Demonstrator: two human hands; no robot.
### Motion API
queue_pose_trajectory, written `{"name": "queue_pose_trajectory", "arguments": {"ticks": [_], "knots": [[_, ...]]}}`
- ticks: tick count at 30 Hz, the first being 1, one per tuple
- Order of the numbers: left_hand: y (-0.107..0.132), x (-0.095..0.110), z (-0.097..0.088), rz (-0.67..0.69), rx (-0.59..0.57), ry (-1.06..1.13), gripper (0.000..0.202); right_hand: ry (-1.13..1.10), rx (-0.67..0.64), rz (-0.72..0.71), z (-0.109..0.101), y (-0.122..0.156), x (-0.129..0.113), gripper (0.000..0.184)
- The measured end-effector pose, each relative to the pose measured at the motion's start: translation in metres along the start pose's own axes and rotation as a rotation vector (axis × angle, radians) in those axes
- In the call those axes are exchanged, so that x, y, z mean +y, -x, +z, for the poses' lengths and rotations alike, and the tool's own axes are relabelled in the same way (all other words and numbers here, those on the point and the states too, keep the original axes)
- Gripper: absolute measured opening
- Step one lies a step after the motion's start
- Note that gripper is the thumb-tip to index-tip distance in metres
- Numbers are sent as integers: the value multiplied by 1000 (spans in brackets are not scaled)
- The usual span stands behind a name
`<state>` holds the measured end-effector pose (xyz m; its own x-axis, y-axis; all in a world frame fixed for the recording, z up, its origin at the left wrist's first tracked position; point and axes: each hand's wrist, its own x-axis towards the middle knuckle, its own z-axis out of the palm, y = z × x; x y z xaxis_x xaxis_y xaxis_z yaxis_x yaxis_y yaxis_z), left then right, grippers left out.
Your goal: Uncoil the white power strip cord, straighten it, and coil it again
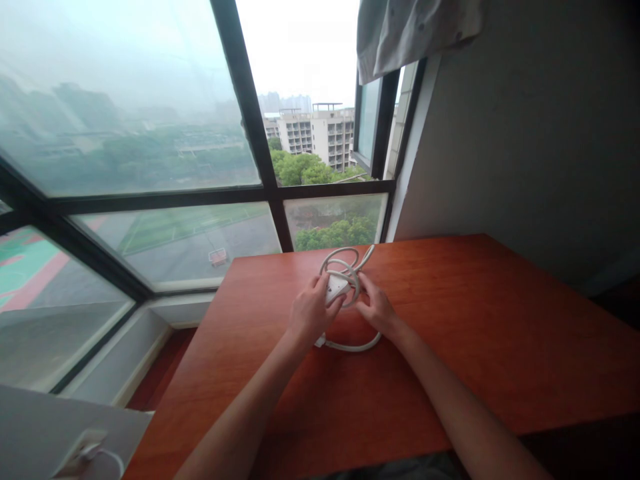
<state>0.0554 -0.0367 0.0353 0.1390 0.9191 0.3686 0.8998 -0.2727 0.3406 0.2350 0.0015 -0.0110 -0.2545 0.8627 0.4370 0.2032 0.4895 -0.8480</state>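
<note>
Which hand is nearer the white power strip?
Left. The left hand grips the power strip directly, thumb and fingers on it. The right hand is just to its right, fingertips at the loops of the cord.

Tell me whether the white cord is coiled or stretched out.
Coiled, loosely: the cord makes overlapping loops at the white socket block in the left hand.

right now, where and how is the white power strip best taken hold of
Probably across its opposite side edges, coming from the left: the power strip is a compact block with its holed face turned up, and loops of cord crowd its right side.
</note>
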Motion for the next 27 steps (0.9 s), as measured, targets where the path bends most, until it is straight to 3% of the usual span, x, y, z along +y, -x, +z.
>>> {"name": "queue_pose_trajectory", "arguments": {"ticks": [5, 12, 17, 23, 27], "knots": [[0, 0, 1, -7, -20, 19, 51, -216, 28, 88, -1, -3, 9, 50], [-1, -1, 1, -10, -56, 102, 45, -496, 92, 238, -5, -7, -6, 29], [1, 1, 5, 52, -92, 173, 35, -620, 48, 341, -8, -7, -7, 49], [1, 2, 6, 133, -55, 272, 46, -578, -97, 327, -9, -7, -8, 46], [-1, -1, 4, 157, 1, 223, 37, -561, -66, 337, -3, -6, -8, 46]]}}
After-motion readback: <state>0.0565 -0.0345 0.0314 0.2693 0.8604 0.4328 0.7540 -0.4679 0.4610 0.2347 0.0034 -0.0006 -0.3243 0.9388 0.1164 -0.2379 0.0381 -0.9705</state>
